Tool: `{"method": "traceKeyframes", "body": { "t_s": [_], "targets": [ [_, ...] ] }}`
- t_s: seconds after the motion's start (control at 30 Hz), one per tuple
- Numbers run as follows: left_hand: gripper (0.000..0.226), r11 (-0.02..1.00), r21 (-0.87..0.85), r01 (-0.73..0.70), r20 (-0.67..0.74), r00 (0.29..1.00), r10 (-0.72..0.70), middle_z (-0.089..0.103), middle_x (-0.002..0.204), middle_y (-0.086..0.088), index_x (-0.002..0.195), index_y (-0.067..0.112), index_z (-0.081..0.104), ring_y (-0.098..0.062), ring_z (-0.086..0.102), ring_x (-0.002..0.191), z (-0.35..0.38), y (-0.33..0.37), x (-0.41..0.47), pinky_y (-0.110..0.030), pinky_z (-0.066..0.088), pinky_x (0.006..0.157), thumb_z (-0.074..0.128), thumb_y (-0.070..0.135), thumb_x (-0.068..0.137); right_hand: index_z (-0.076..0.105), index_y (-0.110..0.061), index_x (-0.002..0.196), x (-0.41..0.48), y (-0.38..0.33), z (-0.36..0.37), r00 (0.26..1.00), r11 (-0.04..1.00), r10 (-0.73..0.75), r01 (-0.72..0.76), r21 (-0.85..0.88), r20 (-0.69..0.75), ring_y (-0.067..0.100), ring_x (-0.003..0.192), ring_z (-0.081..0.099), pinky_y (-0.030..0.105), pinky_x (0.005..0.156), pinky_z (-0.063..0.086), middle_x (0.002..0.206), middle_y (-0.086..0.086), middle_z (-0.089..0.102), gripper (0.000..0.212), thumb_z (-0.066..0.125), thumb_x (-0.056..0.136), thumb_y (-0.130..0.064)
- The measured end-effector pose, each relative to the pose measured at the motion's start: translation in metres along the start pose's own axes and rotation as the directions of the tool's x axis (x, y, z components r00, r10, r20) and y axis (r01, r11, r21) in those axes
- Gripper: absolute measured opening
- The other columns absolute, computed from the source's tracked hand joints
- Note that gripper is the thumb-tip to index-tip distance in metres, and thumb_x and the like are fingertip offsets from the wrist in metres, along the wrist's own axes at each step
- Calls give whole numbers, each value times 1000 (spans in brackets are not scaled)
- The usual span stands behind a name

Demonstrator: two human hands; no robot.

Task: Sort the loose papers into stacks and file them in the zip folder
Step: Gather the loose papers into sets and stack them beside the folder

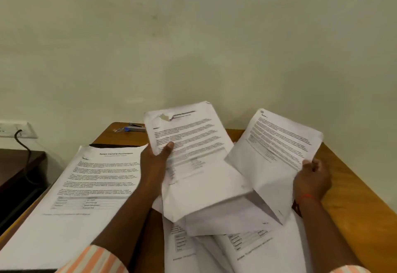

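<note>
Loose papers (214, 242) lie heaped on the desk (354, 197), beneath both grips. The left grip (156, 161) is clamped on a torn sheet (193, 139), thumb pressed on its printed face. The right grip (311, 178) pinches a second sheet (279, 143) by its edge. A neat stack (86, 186) lies left of the left grip, and a stapler (136, 127) lies beyond it.

Your one head camera looks forward and down over the desk (356, 189) from close above; the wall (214, 36) it faces fills the upper half.
</note>
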State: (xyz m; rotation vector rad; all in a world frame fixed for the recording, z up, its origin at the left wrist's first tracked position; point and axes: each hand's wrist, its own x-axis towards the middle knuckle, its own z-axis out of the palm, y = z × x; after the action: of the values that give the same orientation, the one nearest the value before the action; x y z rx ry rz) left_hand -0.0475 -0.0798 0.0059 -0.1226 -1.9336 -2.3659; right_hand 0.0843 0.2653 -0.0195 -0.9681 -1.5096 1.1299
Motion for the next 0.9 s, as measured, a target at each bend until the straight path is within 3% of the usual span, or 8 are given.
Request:
{"method": "traceKeyframes", "body": {
  "t_s": [0.1,0.23,0.37,0.5,0.6,0.77,0.9],
  "targets": [
    [25,999,-48,15,-119,993,-20,76,103,-1,113,15,71,-21,73,96,-10,1,7,-41,59,88,77,25,90,62,-8,106,6,0,-3,1000,1000,-3,3,21,-25,25,96,63,34,78,51,103,5,64,13,52,103,-17],
    [29,994,-103,34,-165,985,-50,74,110,-2,120,13,68,-20,72,100,-16,3,8,-39,57,91,74,24,93,62,-7,105,8,0,-6,999,1000,12,-11,19,-31,26,97,64,30,73,49,105,8,66,14,52,103,-16],
    [31,997,-68,36,-12,999,-37,77,108,1,120,17,70,-18,75,98,-6,4,-1,-39,60,88,76,24,90,63,-6,103,-9,-7,2,997,999,-33,32,14,74,24,94,63,21,63,44,105,11,68,12,54,102,-14],
    [17,994,86,-67,178,983,51,78,91,12,107,26,69,-6,75,83,14,2,-19,-16,57,63,73,22,92,66,-15,98,-44,-20,23,930,997,-81,71,41,357,22,92,68,37,77,56,98,1,72,11,57,101,-21],
    [22,985,153,-82,252,967,42,77,99,17,112,31,65,-5,75,90,21,-5,-28,-19,59,69,73,31,92,67,-19,100,-73,-30,33,854,992,-96,41,118,512,16,89,71,34,74,58,98,-3,74,10,59,101,-23],
    [42,979,199,-53,287,958,-7,75,114,10,130,25,61,-7,74,97,20,-11,-24,-22,60,75,72,39,91,69,-21,102,-87,-33,35,813,983,-126,23,184,568,6,82,71,14,60,53,92,-10,75,12,69,95,-12],
    [44,981,195,-3,304,951,-58,75,116,6,131,22,61,-14,74,100,19,-12,-22,-35,62,84,75,32,90,68,-12,101,-88,-39,32,786,975,-72,-74,209,614,15,76,71,17,57,53,89,0,76,11,60,101,-18]
  ]
}}
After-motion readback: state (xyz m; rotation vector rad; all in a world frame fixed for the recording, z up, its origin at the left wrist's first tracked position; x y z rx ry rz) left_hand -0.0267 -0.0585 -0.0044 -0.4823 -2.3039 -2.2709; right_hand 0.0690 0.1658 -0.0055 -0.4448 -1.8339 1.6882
